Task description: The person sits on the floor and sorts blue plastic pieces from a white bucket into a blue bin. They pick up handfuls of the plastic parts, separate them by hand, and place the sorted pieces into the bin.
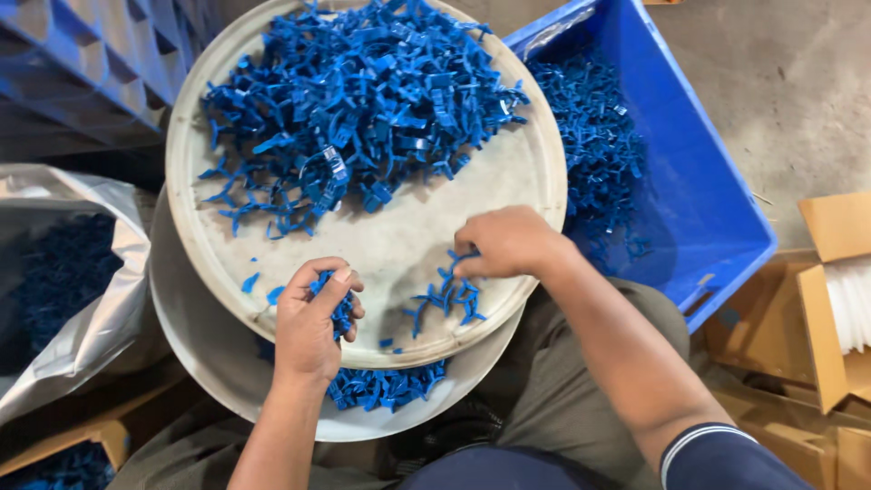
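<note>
The left hand, curled at the tray's six o'clock rim, grips blue plastic clips; the right hand, knuckles up at four o'clock, pinches loose clips.

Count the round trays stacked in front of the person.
2. The upper round tray carries the big heap of blue plastic clips; the lower round tray sticks out beneath it, near the left hand. More could be hidden underneath.

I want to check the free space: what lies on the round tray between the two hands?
In the head view, bare tray surface and a few loose blue clips lie between the left hand and right hand.
</note>
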